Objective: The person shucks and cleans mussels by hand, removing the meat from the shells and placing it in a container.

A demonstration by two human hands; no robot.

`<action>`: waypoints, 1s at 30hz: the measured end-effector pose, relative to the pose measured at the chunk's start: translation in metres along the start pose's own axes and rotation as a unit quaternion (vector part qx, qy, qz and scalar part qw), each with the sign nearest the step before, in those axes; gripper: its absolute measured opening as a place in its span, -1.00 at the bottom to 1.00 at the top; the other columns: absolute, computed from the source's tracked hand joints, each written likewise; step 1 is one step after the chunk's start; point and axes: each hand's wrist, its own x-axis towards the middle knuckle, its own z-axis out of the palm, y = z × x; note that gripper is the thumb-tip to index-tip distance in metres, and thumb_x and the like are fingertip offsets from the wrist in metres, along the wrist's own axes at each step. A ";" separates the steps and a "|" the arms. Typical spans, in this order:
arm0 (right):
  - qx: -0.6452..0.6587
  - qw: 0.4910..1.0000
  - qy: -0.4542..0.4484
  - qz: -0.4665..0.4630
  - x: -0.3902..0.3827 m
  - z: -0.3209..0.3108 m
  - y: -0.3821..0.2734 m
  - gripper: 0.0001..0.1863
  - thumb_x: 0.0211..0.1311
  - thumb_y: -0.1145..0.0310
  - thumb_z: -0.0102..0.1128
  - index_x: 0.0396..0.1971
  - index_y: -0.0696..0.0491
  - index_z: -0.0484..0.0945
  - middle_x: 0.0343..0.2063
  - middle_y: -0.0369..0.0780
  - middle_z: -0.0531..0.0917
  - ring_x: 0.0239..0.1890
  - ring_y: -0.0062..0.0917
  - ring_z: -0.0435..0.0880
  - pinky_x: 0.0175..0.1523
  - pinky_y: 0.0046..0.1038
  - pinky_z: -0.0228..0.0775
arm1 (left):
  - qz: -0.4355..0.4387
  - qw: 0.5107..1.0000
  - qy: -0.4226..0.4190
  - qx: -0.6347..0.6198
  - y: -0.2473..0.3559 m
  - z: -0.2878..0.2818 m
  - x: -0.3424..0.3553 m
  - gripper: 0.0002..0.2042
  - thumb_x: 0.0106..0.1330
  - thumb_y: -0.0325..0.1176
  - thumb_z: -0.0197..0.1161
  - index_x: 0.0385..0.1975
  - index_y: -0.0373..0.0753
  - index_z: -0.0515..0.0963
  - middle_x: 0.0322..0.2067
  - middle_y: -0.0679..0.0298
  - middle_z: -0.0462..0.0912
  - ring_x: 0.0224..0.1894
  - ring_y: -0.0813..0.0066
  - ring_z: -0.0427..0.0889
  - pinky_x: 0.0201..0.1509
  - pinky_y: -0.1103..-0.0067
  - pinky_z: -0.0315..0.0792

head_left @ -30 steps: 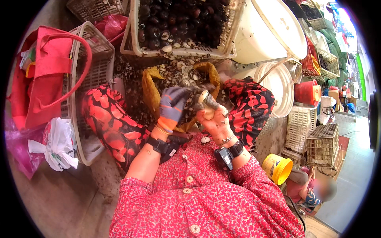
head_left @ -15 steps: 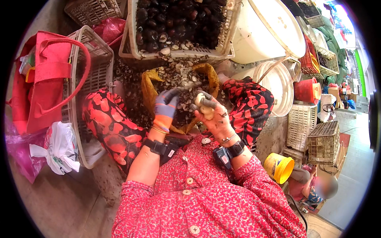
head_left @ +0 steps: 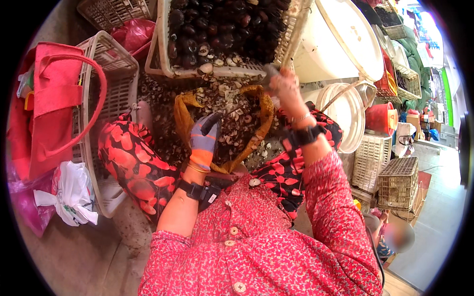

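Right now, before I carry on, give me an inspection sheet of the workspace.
Surface: floor stained; shell fragments littered around the yellow sack.
Job's things: dark shellfish in a pale plastic crate.
Clutter: red tote bag and knotted white plastic bag at left; white buckets at right.
Hands: gloved left hand above the sack; right hand blurred near the crate's front right corner; both grips unclear.
Cables: dark cord by the right sleeve.
Surroundings: stacked crates and another person at right.
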 end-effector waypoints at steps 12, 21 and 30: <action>-0.510 0.856 0.082 0.008 0.132 -0.006 -0.072 -0.82 0.03 0.30 0.08 -0.34 -0.01 0.53 -0.38 -0.17 0.65 -0.25 -0.23 0.63 -0.22 -0.33 0.48 | -0.084 0.990 0.003 -0.116 -0.003 0.007 0.004 -0.77 0.23 -0.58 0.08 -0.14 -0.35 0.55 -0.22 0.29 0.61 -0.16 0.62 0.52 -0.04 0.67 0.38; -0.248 0.961 0.034 -0.115 0.035 -0.001 -0.050 -0.75 0.10 0.23 0.16 -0.19 -0.10 0.52 -0.51 -0.21 0.61 -0.43 -0.34 0.61 -0.31 -0.36 0.45 | -0.225 0.939 0.002 -0.259 0.017 0.001 0.006 -0.72 0.29 -0.32 0.18 -0.04 -0.25 0.50 -0.24 0.32 0.61 -0.31 0.71 0.50 -0.31 0.74 0.39; -0.038 0.995 -0.069 -0.055 -0.137 0.070 -0.053 -0.51 -0.12 0.35 0.36 -0.09 0.06 0.46 -0.29 -0.11 0.55 -0.25 -0.17 0.57 -0.19 -0.30 0.43 | -0.291 0.875 -0.128 -0.365 0.027 0.009 -0.015 -0.70 0.28 -0.33 0.16 -0.02 -0.27 0.45 -0.20 0.26 0.61 -0.25 0.57 0.60 -0.29 0.67 0.48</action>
